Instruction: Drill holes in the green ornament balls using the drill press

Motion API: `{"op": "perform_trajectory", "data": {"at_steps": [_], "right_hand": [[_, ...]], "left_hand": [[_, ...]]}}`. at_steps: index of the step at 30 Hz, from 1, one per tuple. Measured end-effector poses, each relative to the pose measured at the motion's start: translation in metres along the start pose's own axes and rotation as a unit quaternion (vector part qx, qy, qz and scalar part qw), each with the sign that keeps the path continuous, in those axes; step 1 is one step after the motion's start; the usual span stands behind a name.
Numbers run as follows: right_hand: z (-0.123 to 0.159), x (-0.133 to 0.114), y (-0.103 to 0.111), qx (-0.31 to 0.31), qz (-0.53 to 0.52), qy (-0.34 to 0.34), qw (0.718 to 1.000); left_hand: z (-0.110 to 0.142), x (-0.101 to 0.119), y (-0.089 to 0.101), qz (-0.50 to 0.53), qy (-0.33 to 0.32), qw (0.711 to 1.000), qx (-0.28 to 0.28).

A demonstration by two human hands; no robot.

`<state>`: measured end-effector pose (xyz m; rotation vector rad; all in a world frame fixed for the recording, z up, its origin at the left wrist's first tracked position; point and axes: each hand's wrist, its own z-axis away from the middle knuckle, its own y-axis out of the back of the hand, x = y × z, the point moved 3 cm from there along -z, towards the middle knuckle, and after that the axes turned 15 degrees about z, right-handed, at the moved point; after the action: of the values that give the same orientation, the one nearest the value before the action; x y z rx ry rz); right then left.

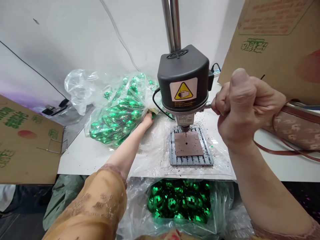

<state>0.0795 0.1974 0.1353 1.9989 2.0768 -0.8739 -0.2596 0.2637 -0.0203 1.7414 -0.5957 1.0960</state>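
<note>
A clear plastic bag point(82, 90) full of shiny green mirrored balls point(120, 113) lies on the table to the left. My left hand point(149, 118) reaches into the bag's mouth among the balls, and its fingers are hidden. In the middle stands a small bench drill press point(183, 76) with a dark housing and a yellow warning label. My right hand point(240, 106) is closed in a fist around the drill press's lever point(208, 105). Below the drill bit point(185, 134), a brown square board point(189, 146) with a small hole lies on the slotted metal base point(192, 161).
Below the table's front edge, another plastic bag point(136, 213) holds more green balls point(180, 201). Cardboard boxes stand at left point(27, 140) and right point(282, 43). A patterned bag point(297, 131) with a brown strap lies at right. Dark shavings surround the base.
</note>
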Motion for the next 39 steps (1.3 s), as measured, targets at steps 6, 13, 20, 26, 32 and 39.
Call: {"op": "perform_trajectory", "data": {"at_steps": [6, 13, 20, 26, 32, 39], "right_hand": [[0.001, 0.001, 0.001, 0.004, 0.006, -0.003, 1.000], [0.001, 0.003, 0.001, 0.015, -0.004, -0.013, 1.000], [0.002, 0.004, 0.001, 0.018, 0.015, -0.011, 1.000], [0.003, 0.004, 0.000, 0.011, 0.076, -0.036, 0.996], [0.004, 0.003, 0.002, 0.000, 0.052, -0.043, 0.998], [0.005, 0.006, 0.003, -0.013, 0.078, -0.070, 0.994]], "left_hand": [[0.058, 0.008, 0.005, 0.185, 0.096, 0.975, -0.070], [0.124, 0.042, -0.007, 0.544, 0.187, 0.812, -0.100], [0.174, 0.053, -0.041, 0.405, 0.031, 0.907, -0.111], [0.192, 0.046, -0.066, 0.181, -0.079, 0.965, -0.170], [0.181, 0.037, -0.075, 0.156, -0.096, 0.972, -0.148], [0.180, 0.046, -0.079, 0.082, -0.145, 0.973, -0.158]]}}
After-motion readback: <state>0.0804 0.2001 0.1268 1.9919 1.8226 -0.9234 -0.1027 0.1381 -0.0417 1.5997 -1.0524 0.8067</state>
